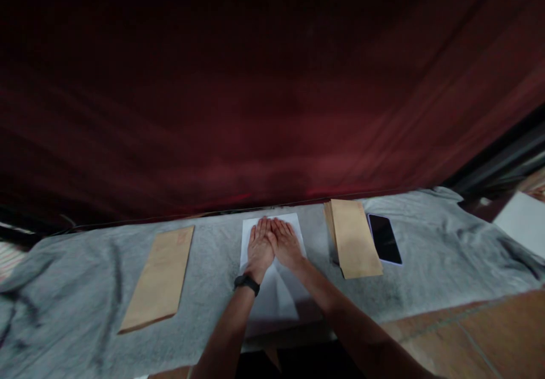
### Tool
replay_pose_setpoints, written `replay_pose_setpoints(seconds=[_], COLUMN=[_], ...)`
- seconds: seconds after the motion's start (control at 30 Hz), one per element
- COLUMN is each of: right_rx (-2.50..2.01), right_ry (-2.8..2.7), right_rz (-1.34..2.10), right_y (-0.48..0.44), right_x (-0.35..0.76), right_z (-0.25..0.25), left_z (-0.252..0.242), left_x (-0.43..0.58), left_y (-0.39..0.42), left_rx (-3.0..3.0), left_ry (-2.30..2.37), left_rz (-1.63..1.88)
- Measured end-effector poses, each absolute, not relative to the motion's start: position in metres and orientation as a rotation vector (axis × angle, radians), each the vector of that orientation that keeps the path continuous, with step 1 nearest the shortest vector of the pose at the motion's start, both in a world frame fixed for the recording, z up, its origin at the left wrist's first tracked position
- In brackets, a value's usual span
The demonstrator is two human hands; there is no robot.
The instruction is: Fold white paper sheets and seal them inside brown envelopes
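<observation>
My left hand (pixel 259 245) and my right hand (pixel 286 244) lie flat side by side, fingers stretched out, pressing on the far half of a white sheet of paper (pixel 276 297). The paper lies on a grey cloth (pixel 213 265) in front of me. A black band sits on my left wrist. Neither hand holds anything. A brown envelope (pixel 159 279) lies to the left of the paper, and a stack of brown envelopes (pixel 353 237) lies to the right.
A black phone (pixel 384 238) lies just right of the envelope stack. A dark red curtain (pixel 255 95) hangs behind the cloth-covered surface. At the far right are a white object (pixel 523 220) and a brown floor (pixel 489 333).
</observation>
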State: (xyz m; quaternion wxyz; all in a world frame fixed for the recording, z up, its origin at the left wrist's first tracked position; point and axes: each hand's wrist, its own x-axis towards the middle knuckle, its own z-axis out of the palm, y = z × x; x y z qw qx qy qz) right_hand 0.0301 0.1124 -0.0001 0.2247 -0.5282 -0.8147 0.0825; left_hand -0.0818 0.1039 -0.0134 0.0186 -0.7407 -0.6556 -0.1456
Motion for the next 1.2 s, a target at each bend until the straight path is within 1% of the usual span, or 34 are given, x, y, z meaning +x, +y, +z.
replay_pose_setpoints(seconds=[0.2, 0.53, 0.8, 0.9, 1.03, 1.2], right_rx=[-1.542, -1.705, -1.758, -1.679, -1.383, -1.29], right_ry=[-2.177, -2.045, -1.988, -2.024, -2.215, -2.314], right_rz=[0.132, 0.051, 0.063, 0.128, 0.232, 0.191], right_y=[0.12, 0.126, 0.117, 0.093, 0.047, 0.013], right_x=[0.044, 0.075, 0.09, 0.075, 0.046, 0.045], right_z=[-0.016, -0.022, -0.011, -0.001, 0.002, -0.006], left_z=[-0.01, -0.012, 0.001, 0.006, 0.004, -0.003], left_x=[-0.098, -0.123, -0.127, -0.112, -0.084, -0.082], left_y=[0.105, 0.089, 0.074, 0.058, 0.022, -0.015], left_rx=[-2.143, -1.925, -1.823, -1.87, -2.151, -2.178], left_ry=[-2.155, -2.253, -2.332, -2.26, -2.124, -2.172], left_rz=[-0.482, -0.609, -0.636, -0.646, -0.544, -0.385])
